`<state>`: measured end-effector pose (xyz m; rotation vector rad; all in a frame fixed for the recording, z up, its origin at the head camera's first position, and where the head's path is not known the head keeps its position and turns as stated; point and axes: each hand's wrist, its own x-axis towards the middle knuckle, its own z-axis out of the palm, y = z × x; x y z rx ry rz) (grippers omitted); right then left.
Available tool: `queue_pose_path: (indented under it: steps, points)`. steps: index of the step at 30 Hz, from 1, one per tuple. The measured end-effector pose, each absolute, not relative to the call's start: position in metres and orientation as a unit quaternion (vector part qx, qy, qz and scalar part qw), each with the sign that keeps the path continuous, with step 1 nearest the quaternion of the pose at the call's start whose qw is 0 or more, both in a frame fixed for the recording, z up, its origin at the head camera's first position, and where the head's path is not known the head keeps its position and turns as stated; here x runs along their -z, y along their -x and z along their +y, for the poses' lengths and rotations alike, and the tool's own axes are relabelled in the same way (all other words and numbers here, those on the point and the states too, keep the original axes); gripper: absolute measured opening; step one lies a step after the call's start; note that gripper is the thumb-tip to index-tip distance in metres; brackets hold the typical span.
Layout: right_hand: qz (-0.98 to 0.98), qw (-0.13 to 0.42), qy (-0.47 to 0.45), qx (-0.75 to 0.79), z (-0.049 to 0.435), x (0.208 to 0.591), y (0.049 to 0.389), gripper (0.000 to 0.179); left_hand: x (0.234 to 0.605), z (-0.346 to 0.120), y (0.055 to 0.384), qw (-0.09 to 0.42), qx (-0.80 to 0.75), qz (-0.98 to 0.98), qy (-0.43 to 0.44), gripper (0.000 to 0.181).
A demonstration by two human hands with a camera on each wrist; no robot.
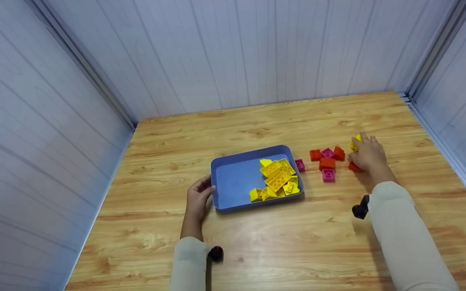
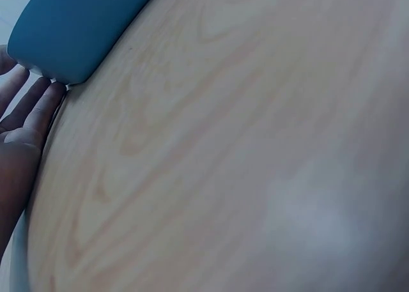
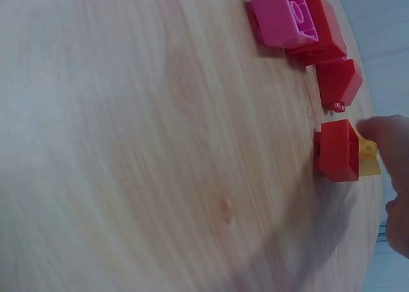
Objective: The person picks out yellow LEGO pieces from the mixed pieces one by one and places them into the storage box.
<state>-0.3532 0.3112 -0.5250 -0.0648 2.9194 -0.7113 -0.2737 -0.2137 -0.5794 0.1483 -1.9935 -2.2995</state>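
Observation:
A blue tray (image 1: 233,155) holds several yellow toy bricks (image 1: 275,180) toward its right end. My left hand (image 1: 198,198) grips the tray's left side, thumb at the rim and fingers along the outer wall. In the left wrist view, those fingers (image 2: 41,107) lie under the tray's corner. Off to the right, my right hand (image 1: 369,155) has its thumb and forefinger about a yellow brick (image 1: 355,144). The right wrist view shows that yellow brick (image 3: 368,154) partly hidden behind a red brick (image 3: 337,151), low over the table.
Several red bricks (image 1: 327,163) and pink bricks (image 1: 328,175) lie between the tray and my right hand. One pink brick (image 1: 299,165) sits close by the tray's right wall. Pale panels (image 1: 237,56) enclose the wooden table (image 1: 148,226) at the back and both sides.

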Motion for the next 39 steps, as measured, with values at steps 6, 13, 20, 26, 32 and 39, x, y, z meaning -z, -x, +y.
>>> queue_pose_path:
  steps: [6,13,20,26,32,39]
  points:
    - [0.972,0.069,0.024,0.225,0.314,0.524,0.351,0.059,0.579,-0.213,0.274,0.064,0.743,-0.665,-0.04,0.042]
    - [0.967,0.01,-0.014,0.253,0.314,0.521,0.346,0.037,0.576,-0.213,0.274,0.051,0.746,-0.66,-0.07,0.045]
    - [0.97,-0.057,-0.042,0.233,0.314,0.522,0.337,0.023,0.576,-0.211,0.275,0.041,0.758,-0.646,-0.077,0.045]
    - [0.965,-0.093,-0.067,0.237,0.312,0.526,0.329,0.025,0.577,-0.212,0.274,0.042,0.754,-0.651,-0.076,0.044]
    - [0.939,-0.206,-0.075,0.265,0.303,0.527,0.321,0.021,0.578,-0.213,0.274,0.033,0.763,-0.642,-0.068,0.047]
    - [0.881,-0.335,-0.036,0.333,0.281,0.53,0.316,0.015,0.58,-0.212,0.275,0.048,0.759,-0.646,-0.064,0.046]
